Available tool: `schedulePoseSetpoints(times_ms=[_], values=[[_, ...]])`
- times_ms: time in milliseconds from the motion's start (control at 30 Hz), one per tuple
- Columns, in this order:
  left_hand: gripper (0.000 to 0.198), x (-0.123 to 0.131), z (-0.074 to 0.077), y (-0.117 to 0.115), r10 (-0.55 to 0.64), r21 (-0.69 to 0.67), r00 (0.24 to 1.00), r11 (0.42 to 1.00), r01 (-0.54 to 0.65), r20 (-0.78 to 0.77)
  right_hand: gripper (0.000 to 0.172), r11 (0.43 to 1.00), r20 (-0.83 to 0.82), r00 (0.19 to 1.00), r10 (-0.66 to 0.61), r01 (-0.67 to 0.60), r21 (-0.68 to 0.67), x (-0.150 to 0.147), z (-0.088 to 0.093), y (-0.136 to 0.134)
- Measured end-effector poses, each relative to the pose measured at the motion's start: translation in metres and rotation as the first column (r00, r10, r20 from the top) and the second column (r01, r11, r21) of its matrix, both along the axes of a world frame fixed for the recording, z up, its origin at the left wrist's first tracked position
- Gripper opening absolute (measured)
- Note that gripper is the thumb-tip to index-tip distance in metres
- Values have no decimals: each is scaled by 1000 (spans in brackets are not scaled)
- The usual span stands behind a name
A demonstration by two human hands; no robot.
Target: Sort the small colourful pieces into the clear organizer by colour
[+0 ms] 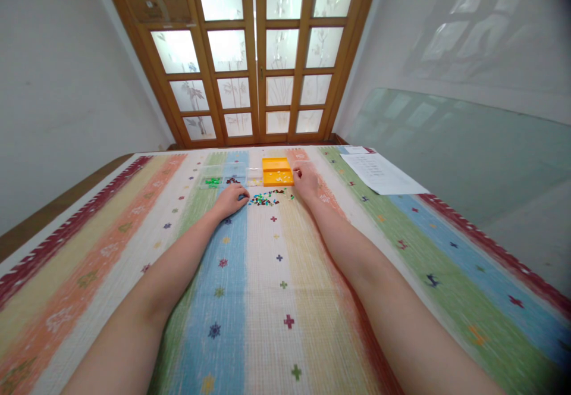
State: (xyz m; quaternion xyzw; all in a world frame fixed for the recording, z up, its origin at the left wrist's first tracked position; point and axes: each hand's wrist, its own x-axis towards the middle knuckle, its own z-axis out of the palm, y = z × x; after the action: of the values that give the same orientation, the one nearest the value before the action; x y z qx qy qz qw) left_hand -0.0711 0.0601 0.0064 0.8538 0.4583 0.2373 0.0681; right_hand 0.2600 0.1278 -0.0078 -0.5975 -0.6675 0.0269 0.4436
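Note:
My left hand (pixel 231 200) rests on the blue stripe with its fingers curled together, at the left edge of a loose pile of tiny mixed pieces (pixel 263 198) in green, blue, brown and white. Whatever its fingertips hold is too small to make out. Beside the right edge of an open yellow box (pixel 277 163), my right hand (pixel 306 184) has thumb and fingers closed in a pinch; any piece in it cannot be seen. White pieces (pixel 283 177) lie in the box's front half. Left of it, a clear divided box (pixel 223 170) holds green pieces (pixel 213 181) and dark brown pieces (pixel 232 180).
A striped tablecloth (pixel 267 300) covers the table. White printed sheets (pixel 379 172) lie at the back right, near a glass panel (pixel 446 145) leaning on the wall. Wood-framed glass doors (pixel 259 56) stand behind the table.

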Motion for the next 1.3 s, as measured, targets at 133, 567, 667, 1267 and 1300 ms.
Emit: schedulePoseSetpoints(times_ms=[133,567,667,1267,1300], values=[[15,-1,-1,-1,78,2,997,997,-78,27,25,1000,13,1000,12,-13,20,-4,4,-5],[20,-12,-2,10,350,-90,867,936,-341,354,26,998,37,997,68,-68,16,-11,-1,-1],[20,-17,-5,14,391,-125,797,917,-378,460,25,997,53,996,74,-75,7,-12,-1,-2],[43,-21,-19,25,371,-209,729,928,-308,576,18,895,271,854,444,-438,-86,-26,11,-19],[43,-21,-19,25,366,-206,737,930,-303,569,18,884,312,829,464,-454,-107,-25,11,-19]])
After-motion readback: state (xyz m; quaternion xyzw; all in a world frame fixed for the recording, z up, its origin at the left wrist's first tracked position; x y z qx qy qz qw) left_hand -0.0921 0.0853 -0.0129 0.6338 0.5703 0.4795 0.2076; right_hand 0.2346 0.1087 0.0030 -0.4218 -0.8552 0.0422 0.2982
